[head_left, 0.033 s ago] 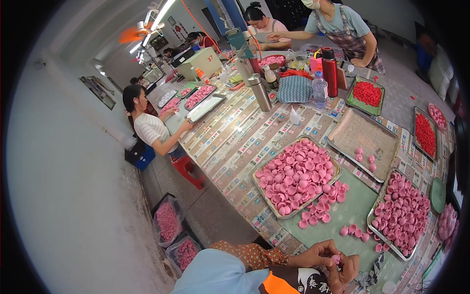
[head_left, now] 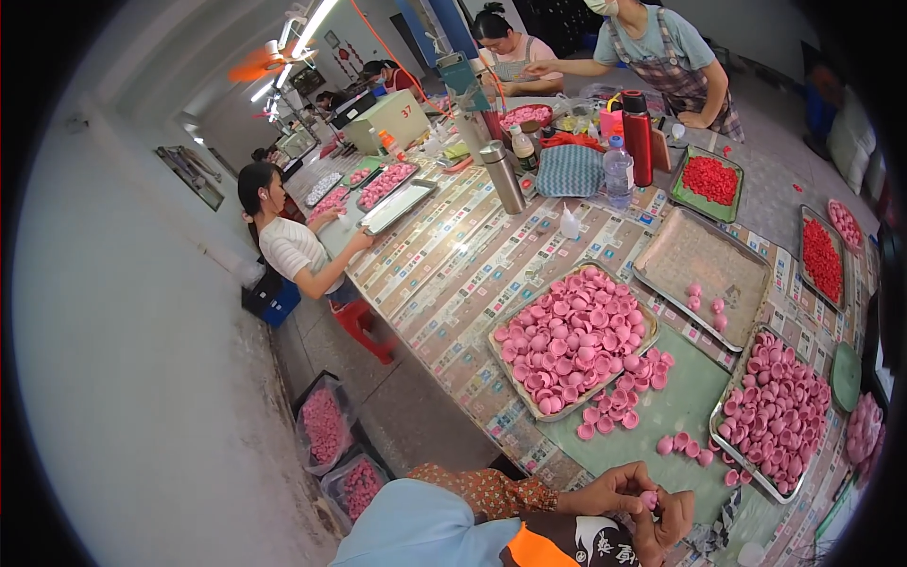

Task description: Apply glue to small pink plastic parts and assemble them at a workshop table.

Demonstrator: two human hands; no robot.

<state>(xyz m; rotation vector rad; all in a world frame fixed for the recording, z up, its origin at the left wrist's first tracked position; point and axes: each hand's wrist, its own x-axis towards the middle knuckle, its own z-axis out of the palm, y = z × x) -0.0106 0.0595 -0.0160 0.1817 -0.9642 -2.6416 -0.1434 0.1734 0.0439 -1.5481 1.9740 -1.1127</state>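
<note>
My left hand and my right hand meet at the table's near edge. Between their fingertips they pinch a small pink ball; whether it is one piece or two halves is hidden by the fingers. Just beyond lie a few loose pink pieces on the green mat. A metal tray heaped with pink half shells stands ahead, with more shells spilled at its near corner. Another tray of pink shells is to the right.
A shallow tray beyond holds a few pink balls. Trays of red pieces stand farther back, near a red thermos, a steel flask and a clear bottle. A co-worker sits at the left edge; others work across the table.
</note>
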